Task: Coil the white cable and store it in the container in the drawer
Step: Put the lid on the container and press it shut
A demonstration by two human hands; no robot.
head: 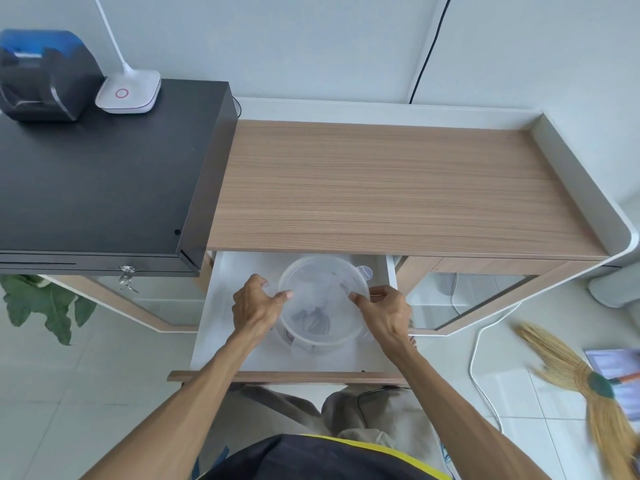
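Note:
A round translucent container [320, 327] stands in the open white drawer [225, 271] under the wooden desk. Its clear lid [323, 287] is tilted above it. My left hand [254, 303] grips the lid's left rim and my right hand [382, 308] grips its right rim. Through the plastic I see blurred grey shapes in the container's bottom; I cannot tell whether they are the coiled white cable. A white cable [479, 355] trails over the floor tiles at the right.
The wooden desk top [398, 185] has a raised white rim at the right. A black cash drawer [97, 181] sits at left with a lamp base [128, 93] and a printer [45, 74]. A broom [581, 375] lies on the floor right; a plant leaf [45, 303] left.

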